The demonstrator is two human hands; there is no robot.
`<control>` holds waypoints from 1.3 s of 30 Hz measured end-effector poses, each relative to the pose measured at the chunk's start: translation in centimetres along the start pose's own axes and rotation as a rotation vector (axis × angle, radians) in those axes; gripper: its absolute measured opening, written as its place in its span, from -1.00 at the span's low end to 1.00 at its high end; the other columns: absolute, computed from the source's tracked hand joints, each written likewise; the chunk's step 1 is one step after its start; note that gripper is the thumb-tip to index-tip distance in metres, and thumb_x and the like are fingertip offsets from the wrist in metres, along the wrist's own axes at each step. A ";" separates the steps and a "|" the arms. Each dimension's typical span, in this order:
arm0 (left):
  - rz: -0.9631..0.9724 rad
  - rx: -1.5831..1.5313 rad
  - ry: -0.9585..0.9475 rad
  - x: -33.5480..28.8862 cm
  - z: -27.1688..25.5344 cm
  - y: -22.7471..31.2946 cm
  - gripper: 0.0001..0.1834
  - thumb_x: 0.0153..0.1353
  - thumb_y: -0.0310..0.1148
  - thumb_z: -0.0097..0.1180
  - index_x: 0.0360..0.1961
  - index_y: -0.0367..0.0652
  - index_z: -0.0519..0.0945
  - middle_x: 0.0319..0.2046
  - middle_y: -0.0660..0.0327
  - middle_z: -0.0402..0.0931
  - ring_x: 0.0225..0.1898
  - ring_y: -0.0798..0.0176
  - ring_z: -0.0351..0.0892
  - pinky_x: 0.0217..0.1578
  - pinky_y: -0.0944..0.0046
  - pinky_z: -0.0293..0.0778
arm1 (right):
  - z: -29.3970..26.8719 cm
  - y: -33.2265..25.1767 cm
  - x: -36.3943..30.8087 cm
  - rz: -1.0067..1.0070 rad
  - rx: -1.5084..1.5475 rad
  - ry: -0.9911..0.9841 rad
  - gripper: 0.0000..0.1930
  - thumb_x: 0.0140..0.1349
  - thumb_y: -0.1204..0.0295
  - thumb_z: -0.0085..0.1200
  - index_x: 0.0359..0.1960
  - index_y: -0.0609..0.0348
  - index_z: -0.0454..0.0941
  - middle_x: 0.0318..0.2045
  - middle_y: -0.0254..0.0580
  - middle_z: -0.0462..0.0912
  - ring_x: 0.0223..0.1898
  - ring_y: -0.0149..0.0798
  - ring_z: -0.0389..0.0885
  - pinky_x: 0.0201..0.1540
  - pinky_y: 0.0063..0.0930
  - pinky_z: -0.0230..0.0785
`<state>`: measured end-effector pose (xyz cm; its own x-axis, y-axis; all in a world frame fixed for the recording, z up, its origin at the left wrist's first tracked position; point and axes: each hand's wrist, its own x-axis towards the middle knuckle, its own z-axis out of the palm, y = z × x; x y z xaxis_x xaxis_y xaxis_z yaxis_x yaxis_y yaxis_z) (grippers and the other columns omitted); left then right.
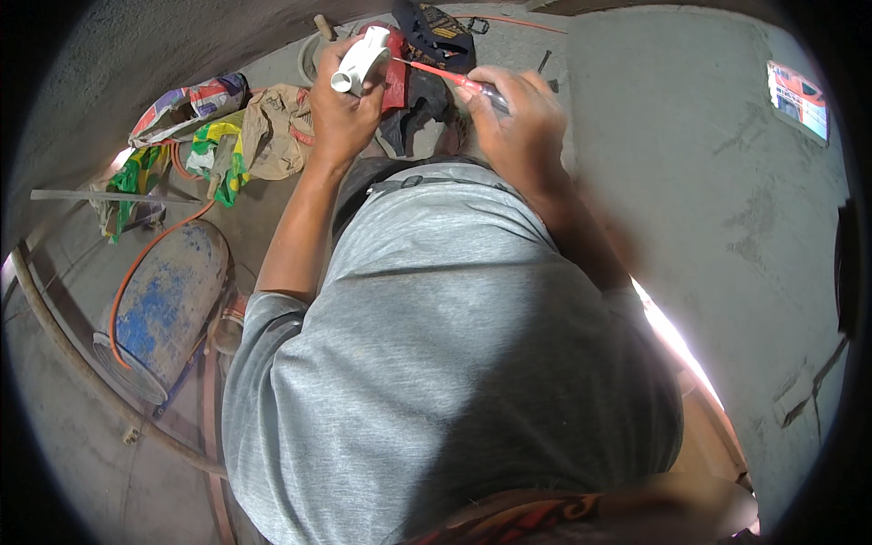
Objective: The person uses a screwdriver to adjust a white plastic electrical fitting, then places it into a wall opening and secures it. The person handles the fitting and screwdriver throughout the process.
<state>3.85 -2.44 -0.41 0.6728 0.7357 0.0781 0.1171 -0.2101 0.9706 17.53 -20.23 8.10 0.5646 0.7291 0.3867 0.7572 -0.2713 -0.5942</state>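
Observation:
My left hand (341, 116) is closed around a white plastic conduit fitting (362, 64) with a rounded body and a short pipe stub at each end. One open stub end points down and to the left. In my right hand (524, 123) is a screwdriver (445, 73) with a red-sleeved shaft and a dark handle. Its tip points left at the side of the fitting; whether the two touch I cannot tell. The fingers of my right hand wrap the handle and partly hide it.
Crumpled sacks (272, 132) and a dark cap (436, 36) lie beyond my hands. To the left are a blue-stained drum (168, 291), an orange cable (123, 291), a straight bar (100, 195) and a long hose (68, 354). A grey wall (681, 136) stands at the right.

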 end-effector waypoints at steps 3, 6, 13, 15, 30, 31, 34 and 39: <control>0.058 0.059 -0.013 -0.2 -0.3 -0.5 -0.49 0.19 -0.61 0.31 0.18 -0.17 0.54 -0.20 0.20 0.66 -0.29 0.40 0.60 -0.16 0.35 0.57 | 0.2 -0.4 -0.5 0.329 0.064 -0.304 -0.86 0.30 0.40 0.33 -0.21 0.15 0.65 -0.41 -0.10 0.74 -0.32 0.15 0.69 -0.25 -0.07 0.52; 0.061 0.065 -0.025 -0.5 -0.9 -1.0 -0.48 0.18 -0.63 0.29 0.19 -0.17 0.53 -0.19 0.20 0.66 -0.28 0.40 0.60 -0.15 0.34 0.57 | 0.4 -0.5 -0.1 0.540 0.127 -0.453 -0.85 0.29 0.38 0.32 -0.19 0.14 0.66 -0.41 -0.09 0.74 -0.23 0.15 0.71 -0.24 -0.07 0.52; 0.028 0.085 -0.038 -1.0 -1.1 -0.5 -0.48 0.18 -0.64 0.26 0.20 -0.16 0.53 -0.19 0.21 0.66 -0.27 0.40 0.59 -0.13 0.34 0.57 | 1.1 0.7 -1.7 -0.059 -0.054 -0.103 -0.84 0.38 0.34 0.27 -0.14 0.13 0.70 -0.36 -0.08 0.75 -0.36 0.00 0.71 -0.27 -0.23 0.50; 0.015 0.061 -0.053 -1.2 -1.3 -0.5 -0.48 0.19 -0.64 0.25 0.20 -0.16 0.53 -0.19 0.21 0.66 -0.28 0.41 0.59 -0.12 0.33 0.58 | 1.6 0.4 -2.5 -0.022 -0.091 -0.116 -0.84 0.37 0.34 0.28 -0.14 0.13 0.69 -0.34 -0.06 0.75 -0.37 0.01 0.70 -0.27 -0.23 0.50; 0.015 0.030 -0.100 -2.5 -1.3 -2.6 -0.45 0.19 -0.67 0.19 0.23 -0.19 0.51 -0.11 0.14 0.68 -0.12 0.30 0.66 -0.02 0.27 0.57 | 1.2 0.6 -2.4 0.500 0.137 -0.547 -0.79 0.37 0.29 0.29 -0.21 0.18 0.62 -0.38 -0.10 0.70 -0.27 0.10 0.71 -0.26 -0.10 0.55; 0.018 0.058 -0.093 -2.6 -1.3 -2.7 -0.45 0.19 -0.67 0.20 0.23 -0.19 0.50 -0.11 0.15 0.68 -0.11 0.30 0.66 -0.02 0.27 0.57 | 1.0 0.3 -2.3 0.514 0.164 -0.525 -0.80 0.38 0.30 0.28 -0.23 0.18 0.63 -0.37 -0.11 0.71 -0.27 0.10 0.71 -0.26 -0.09 0.55; 0.036 0.112 -0.087 -2.6 -1.4 -2.2 -0.46 0.19 -0.67 0.19 0.23 -0.21 0.50 -0.12 0.18 0.67 -0.11 0.32 0.65 -0.03 0.30 0.56 | 0.9 -0.7 -2.5 0.398 0.186 -0.394 -0.80 0.41 0.30 0.26 -0.25 0.20 0.64 -0.34 -0.09 0.73 -0.25 0.11 0.72 -0.25 -0.07 0.55; -0.031 0.073 -0.123 -3.0 -1.6 -2.0 -0.48 0.21 -0.67 0.16 0.23 -0.24 0.50 -0.10 0.21 0.63 -0.10 0.39 0.61 -0.05 0.35 0.54 | 1.5 0.3 -3.5 0.060 -0.023 -0.228 -0.78 0.41 0.32 0.25 -0.13 0.25 0.60 -0.30 0.07 0.74 -0.21 0.17 0.74 -0.15 -0.04 0.56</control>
<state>0.48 -3.20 -2.26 0.7521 0.6589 0.0152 0.1889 -0.2377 0.9528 15.28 -21.96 5.54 0.5218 0.8338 0.1802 0.7336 -0.3309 -0.5936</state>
